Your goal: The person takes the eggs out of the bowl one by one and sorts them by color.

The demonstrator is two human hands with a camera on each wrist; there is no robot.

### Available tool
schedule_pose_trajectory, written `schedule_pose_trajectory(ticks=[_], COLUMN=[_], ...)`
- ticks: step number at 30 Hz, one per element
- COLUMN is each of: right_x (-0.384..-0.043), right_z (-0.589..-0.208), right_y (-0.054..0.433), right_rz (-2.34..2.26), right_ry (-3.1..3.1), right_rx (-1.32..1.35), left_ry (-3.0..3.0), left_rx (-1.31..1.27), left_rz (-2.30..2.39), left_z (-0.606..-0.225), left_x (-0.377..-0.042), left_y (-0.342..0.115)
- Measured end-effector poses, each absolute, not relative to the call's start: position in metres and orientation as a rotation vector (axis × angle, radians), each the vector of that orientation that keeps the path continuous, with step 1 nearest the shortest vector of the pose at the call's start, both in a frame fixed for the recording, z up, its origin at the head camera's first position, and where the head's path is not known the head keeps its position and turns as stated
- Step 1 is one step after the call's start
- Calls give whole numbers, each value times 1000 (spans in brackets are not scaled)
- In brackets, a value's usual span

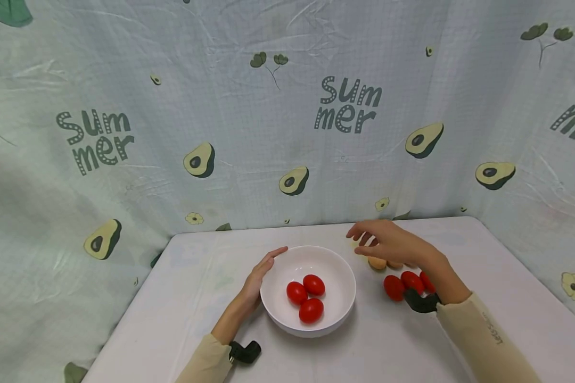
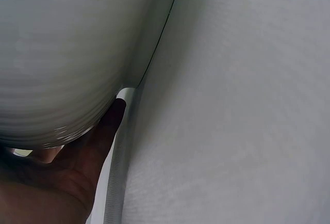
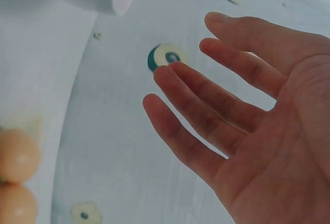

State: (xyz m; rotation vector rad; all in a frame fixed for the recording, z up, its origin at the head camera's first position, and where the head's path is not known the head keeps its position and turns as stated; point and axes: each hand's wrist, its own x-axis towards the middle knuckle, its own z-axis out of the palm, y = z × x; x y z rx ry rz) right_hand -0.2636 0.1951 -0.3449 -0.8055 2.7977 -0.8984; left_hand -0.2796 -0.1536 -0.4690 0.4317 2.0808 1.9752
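Left hand (image 1: 256, 277) rests along the left side of white bowl (image 1: 337, 292), fingers extended, not gripping. Right hand (image 1: 392, 242) holds nothing, fingers loosely spread, right of bowl. Three red egg-shaped pieces (image 1: 311, 310) inside bowl; more red ones (image 1: 393, 288) right, on table (image 1: 206, 282). Orange pieces (image 1: 376, 263), maybe eggs, just beyond, partly hidden.

Soft light is evenly filling the head view, a faint shadow spreading under the bowl (image 1: 339, 284) beside the left grip (image 1: 257, 279). The left wrist view is looking dim, that grip lying dark against the bowl's rippled streaks. Near the right grip (image 3: 268, 146), pale highlights are shining on orange balls (image 3: 18, 157) in a greyish view.
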Motion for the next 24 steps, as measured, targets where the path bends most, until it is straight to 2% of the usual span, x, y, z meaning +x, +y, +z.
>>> schedule_pose_trajectory(ticks=[11,24], right_x=[-278,-293], right_z=[-328,-335], right_y=[132,83], right_rz=[-734,-540], right_ry=[2678,2600], right_rx=[-1033,-929], left_ry=[2079,2095], left_rx=[425,420], left_rz=[1980,1955], left_z=[-469,-467], left_x=[-278,-278], left_y=[-152,-153])
